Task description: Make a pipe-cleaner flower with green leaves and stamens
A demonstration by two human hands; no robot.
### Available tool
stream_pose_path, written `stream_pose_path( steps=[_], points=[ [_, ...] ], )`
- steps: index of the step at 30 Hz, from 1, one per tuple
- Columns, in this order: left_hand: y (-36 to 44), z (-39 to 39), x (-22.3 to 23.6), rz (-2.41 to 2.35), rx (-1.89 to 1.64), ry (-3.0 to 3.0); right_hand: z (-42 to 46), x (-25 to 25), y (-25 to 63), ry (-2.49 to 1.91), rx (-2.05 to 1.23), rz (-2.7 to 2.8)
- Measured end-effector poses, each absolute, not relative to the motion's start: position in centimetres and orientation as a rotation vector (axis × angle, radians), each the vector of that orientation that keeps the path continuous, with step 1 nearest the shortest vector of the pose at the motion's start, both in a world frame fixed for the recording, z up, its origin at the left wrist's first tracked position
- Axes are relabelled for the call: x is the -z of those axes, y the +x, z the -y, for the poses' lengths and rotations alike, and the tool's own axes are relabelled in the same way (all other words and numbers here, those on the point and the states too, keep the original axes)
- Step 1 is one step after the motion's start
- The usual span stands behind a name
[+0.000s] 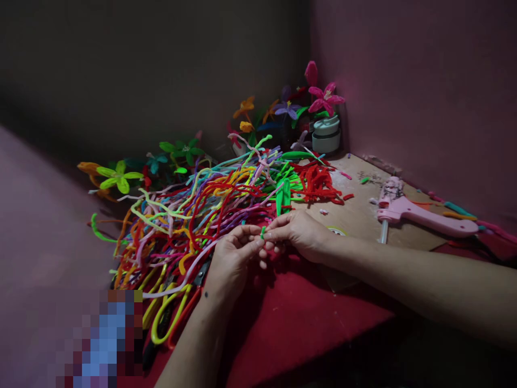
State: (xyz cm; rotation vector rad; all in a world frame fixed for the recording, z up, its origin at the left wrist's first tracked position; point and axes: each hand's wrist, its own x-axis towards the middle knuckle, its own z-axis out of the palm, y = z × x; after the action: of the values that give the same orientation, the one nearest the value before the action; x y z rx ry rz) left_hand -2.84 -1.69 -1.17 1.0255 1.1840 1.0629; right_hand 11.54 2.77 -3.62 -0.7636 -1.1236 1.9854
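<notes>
Between my fingertips is a short piece of green pipe cleaner (pixel 263 233), slightly curved and upright. My left hand (pixel 238 253) pinches it from the left, thumb and forefinger pressed together. From the right, my right hand (pixel 301 234) closes its thumb and forefinger on the same piece. Both hands are over the red table (pixel 291 307), close to each other. Just behind them lies a heap of many-coloured pipe cleaners (pixel 205 199). A bundle of green pipe cleaners (pixel 285 194) lies beyond my right hand.
On a brown board (pixel 355 215) at right rests a pink glue gun (pixel 428 215). Red pipe-cleaner pieces (pixel 319 183) lie on its far left part. Yellow-handled scissors (pixel 172 315) lie left of my left wrist. Pipe-cleaner flowers (pixel 119 176) and a pale lidded container (pixel 326 134) stand along the wall.
</notes>
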Motion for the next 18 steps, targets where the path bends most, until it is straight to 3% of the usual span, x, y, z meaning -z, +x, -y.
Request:
stream_pose_path(
  steps=[18],
  points=[
    [-1.4,2.5,1.2,-1.488,-1.210,1.303,-2.1,2.8,12.0,-0.890,-1.770,1.360]
  ],
)
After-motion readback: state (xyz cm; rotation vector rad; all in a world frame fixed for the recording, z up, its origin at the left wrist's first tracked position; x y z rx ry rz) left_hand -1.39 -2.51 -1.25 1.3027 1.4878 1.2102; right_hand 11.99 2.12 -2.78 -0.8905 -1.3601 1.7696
